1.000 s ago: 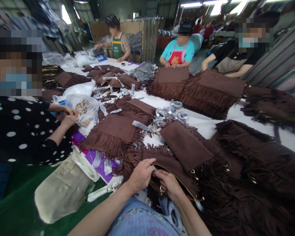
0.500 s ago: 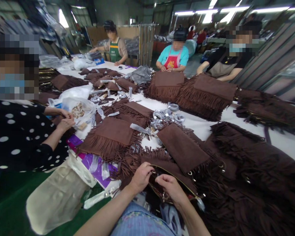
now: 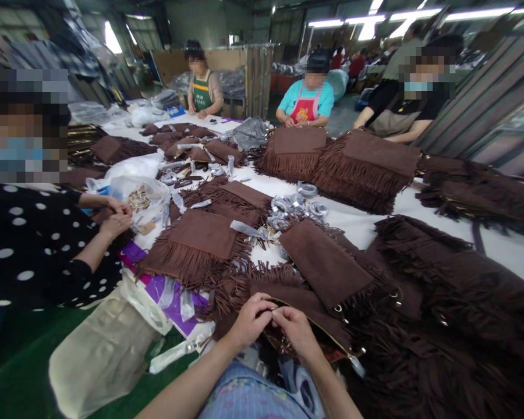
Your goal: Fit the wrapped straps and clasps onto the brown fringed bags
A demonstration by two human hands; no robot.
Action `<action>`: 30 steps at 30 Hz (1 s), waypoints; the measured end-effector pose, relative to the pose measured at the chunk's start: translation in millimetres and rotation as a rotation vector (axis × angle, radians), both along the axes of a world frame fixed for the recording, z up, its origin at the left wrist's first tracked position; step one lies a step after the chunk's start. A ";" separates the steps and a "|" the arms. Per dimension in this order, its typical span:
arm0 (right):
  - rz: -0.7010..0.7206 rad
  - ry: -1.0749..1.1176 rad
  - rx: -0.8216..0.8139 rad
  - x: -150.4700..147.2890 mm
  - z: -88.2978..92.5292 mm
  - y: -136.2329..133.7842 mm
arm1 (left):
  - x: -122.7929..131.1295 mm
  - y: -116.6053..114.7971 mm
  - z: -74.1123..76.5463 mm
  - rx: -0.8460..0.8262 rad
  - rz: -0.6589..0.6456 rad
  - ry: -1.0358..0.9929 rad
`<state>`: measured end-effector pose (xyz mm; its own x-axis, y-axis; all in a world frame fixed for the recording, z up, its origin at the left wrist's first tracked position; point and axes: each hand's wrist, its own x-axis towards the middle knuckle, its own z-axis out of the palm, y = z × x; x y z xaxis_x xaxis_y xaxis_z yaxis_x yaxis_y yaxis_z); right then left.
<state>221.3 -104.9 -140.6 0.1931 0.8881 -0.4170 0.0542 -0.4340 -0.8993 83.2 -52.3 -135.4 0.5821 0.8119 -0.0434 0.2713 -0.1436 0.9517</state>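
Pinching the top edge of one brown fringed suede bag at the table's near side, the left hand and right hand meet fingertip to fingertip, with four co-workers around.

Whatever the left hand and right hand pinch at the fringed bag is too small to tell.

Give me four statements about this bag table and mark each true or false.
1. The left hand and right hand pinch the edge of a fringed bag. True.
2. The bags on the table are blue. False: they are brown.
3. A person in a polka-dot top works at the left. True.
4. The person in the teal shirt wears a green apron. False: the apron is red.
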 end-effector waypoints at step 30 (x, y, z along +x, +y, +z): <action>-0.290 0.216 0.109 18.8 47.5 -19.6 | 2.9 -19.3 42.7 -0.383 0.095 -0.160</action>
